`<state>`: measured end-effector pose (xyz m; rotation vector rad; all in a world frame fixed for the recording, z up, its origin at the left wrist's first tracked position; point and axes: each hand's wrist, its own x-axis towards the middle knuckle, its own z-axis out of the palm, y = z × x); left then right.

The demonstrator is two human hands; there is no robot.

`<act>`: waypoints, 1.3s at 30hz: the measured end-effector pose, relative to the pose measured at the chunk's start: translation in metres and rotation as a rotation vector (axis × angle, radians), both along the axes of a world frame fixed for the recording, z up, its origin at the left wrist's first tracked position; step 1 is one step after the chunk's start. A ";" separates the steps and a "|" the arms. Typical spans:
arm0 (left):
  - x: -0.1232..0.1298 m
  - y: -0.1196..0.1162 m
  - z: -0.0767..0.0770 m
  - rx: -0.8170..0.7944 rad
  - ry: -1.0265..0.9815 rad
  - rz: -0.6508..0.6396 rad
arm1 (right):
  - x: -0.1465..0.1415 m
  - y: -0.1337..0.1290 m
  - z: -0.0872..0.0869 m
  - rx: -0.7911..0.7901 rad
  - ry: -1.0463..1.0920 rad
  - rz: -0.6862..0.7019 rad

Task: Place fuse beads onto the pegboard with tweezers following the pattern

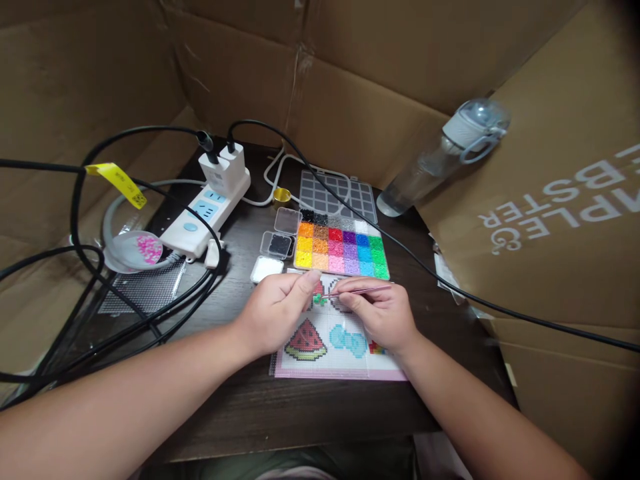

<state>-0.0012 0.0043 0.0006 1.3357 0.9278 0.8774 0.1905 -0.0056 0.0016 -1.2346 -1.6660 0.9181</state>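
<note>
In my right hand [383,313] is a slim pair of pinkish tweezers [363,290], pinched between thumb and fingers, with the tip pointing left. The tip is at a small cluster of green beads [320,299] above the pattern sheet [320,370]. My left hand [280,307] is closed just left of the cluster, thumb on top; its fingertips are hidden, so what it holds cannot be made out. Printed on the sheet are a watermelon slice [306,341] and a light blue shape [349,340]. Both hands cover part of the sheet's upper designs.
Behind the sheet lies a bead box [345,247] with many colours, its lid [337,193] folded back. Small bead cases [267,268] stand to its left. A power strip [205,210], black cables [210,273], a dish of pink beads [133,251] and a water bottle [430,160] surround it. Cardboard walls enclose the table.
</note>
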 end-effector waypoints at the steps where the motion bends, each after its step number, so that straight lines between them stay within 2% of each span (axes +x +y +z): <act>1: 0.000 0.000 0.000 0.005 0.003 0.001 | 0.000 0.000 0.001 0.019 -0.010 -0.017; 8: 0.000 0.000 0.001 0.005 0.002 0.001 | -0.010 -0.008 0.013 0.245 -0.167 -0.151; 14: 0.000 0.000 0.001 0.002 0.004 -0.001 | -0.017 -0.014 0.009 0.304 -0.270 -0.219; 18: 0.000 0.000 0.002 -0.004 0.000 0.001 | -0.016 -0.014 0.005 0.204 -0.219 -0.193; 23: 0.000 0.001 0.001 0.000 0.001 -0.002 | -0.003 -0.006 0.001 -0.055 0.044 -0.102; 29: 0.000 0.000 0.001 0.012 0.018 0.000 | 0.008 0.005 -0.001 -0.039 0.054 0.029; 39: 0.000 0.000 0.000 0.030 0.021 0.006 | 0.009 0.006 -0.002 -0.025 -0.036 0.045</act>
